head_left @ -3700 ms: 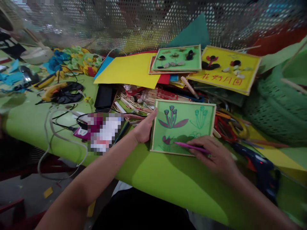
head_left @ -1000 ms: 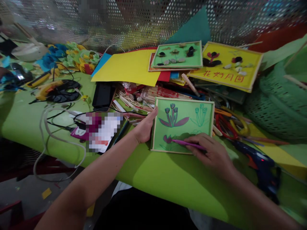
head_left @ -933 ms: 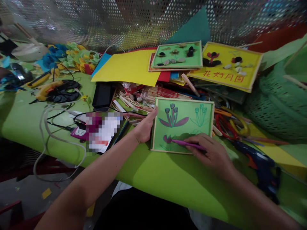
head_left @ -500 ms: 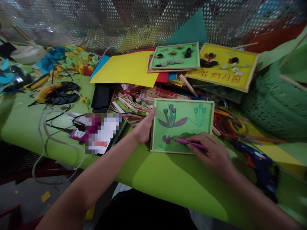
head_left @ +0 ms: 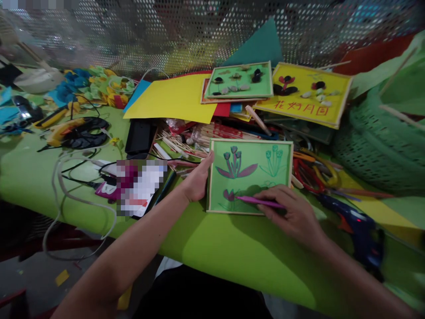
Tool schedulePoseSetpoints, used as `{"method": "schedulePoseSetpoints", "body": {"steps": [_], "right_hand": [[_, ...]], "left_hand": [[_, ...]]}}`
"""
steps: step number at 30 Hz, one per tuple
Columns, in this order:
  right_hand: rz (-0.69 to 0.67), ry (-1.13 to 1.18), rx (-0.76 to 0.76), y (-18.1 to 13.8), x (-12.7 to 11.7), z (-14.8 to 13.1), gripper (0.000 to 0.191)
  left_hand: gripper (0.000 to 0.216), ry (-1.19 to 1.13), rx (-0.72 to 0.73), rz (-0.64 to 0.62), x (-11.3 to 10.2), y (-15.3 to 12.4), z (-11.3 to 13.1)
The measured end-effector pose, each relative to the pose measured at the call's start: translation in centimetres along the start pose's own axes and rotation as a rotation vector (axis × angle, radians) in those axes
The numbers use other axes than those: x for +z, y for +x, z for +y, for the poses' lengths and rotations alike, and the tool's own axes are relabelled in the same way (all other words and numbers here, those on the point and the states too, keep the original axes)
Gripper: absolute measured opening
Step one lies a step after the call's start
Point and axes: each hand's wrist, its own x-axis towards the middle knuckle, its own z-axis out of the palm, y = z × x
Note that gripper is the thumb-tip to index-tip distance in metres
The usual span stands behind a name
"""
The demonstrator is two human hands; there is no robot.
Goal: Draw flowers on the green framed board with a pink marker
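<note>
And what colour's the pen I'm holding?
The pen is pinkish purple, best seen in the head view.

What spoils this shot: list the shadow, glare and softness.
Head view: dim overall, a dark shadow on the green table below the framed drawing; head view: bright specks across the perforated sheet; head view: green basket soft near the right edge; head view: pixel blocks cover a patch left of the left hand.

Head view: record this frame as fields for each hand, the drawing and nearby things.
left hand: against the left edge of a wood-bordered rectangular green panel
right hand: holding a slim purple pen, tip at the lower-left flower
drawing: upper-left plant has purple-filled leaves; upper-right plant is green outline only
behind: flat yellow paper sheet
at right: dark blue glue gun, green perforated plastic basket
</note>
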Motion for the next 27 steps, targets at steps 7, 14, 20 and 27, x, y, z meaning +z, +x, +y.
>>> {"method": "schedulePoseSetpoints", "body": {"steps": [7, 14, 20, 27], "right_hand": [[-0.002, -0.028, 0.01, -0.45, 0.01, 0.22, 0.018], [-0.015, -0.023, 0.013, -0.66, 0.11, 0.04, 0.021], [-0.008, -0.065, -0.035, -0.28, 0.14, -0.16, 0.021], [-0.041, -0.052, -0.019, -0.56, 0.57, 0.25, 0.026]], "left_hand": [[0.067, 0.005, -0.014, 0.027, -0.15, 0.21, -0.11], [0.068, -0.006, -0.039, 0.0, -0.52, 0.21, -0.14], [0.065, 0.006, 0.005, -0.002, -0.2, 0.13, -0.13], [0.066, 0.016, -0.006, 0.007, 0.03, 0.03, 0.0]]}}
